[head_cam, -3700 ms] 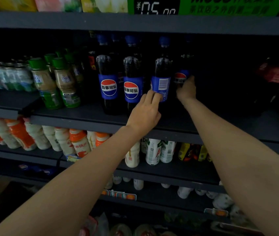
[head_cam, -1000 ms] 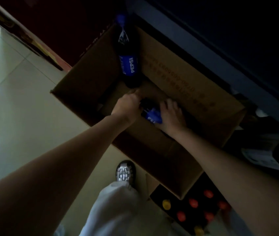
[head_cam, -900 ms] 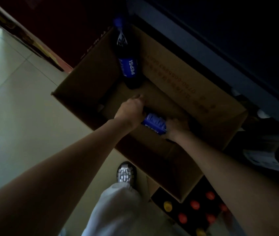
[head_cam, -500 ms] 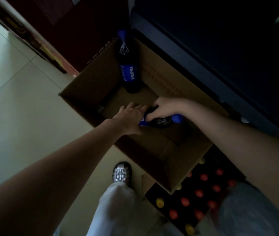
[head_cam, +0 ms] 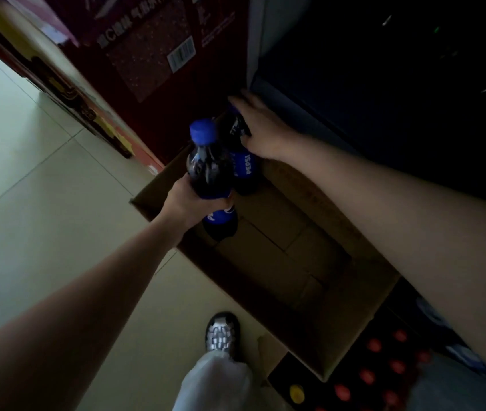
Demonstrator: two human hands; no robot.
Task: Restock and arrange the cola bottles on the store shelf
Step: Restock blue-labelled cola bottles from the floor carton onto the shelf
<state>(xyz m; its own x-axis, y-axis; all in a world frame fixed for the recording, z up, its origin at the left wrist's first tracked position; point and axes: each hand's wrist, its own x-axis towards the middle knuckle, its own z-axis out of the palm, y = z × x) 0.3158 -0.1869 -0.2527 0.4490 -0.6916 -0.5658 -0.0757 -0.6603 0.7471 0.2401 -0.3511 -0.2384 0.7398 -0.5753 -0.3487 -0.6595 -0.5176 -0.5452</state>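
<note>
My left hand (head_cam: 187,203) grips a dark cola bottle (head_cam: 207,170) with a blue cap and blue label, held upright above the left corner of an open cardboard box (head_cam: 354,330) on the floor. Just behind it a second cola bottle (head_cam: 244,167) with a blue Pepsi label stands at the box's far corner. My right hand (head_cam: 261,129) is wrapped over its neck and top, hiding the cap. The box floor below shows only bare cardboard flaps.
A dark red carton (head_cam: 158,54) stands behind the box. The dark base of the store shelf (head_cam: 384,99) runs along the right. A crate of bottles with red and yellow caps (head_cam: 366,378) sits at the lower right. My shoe (head_cam: 222,333) is on the pale tiled floor.
My left hand has lifted the lying bottle upright out of the box. My right hand let go of it and moved to the top of the standing bottle at the far corner.
</note>
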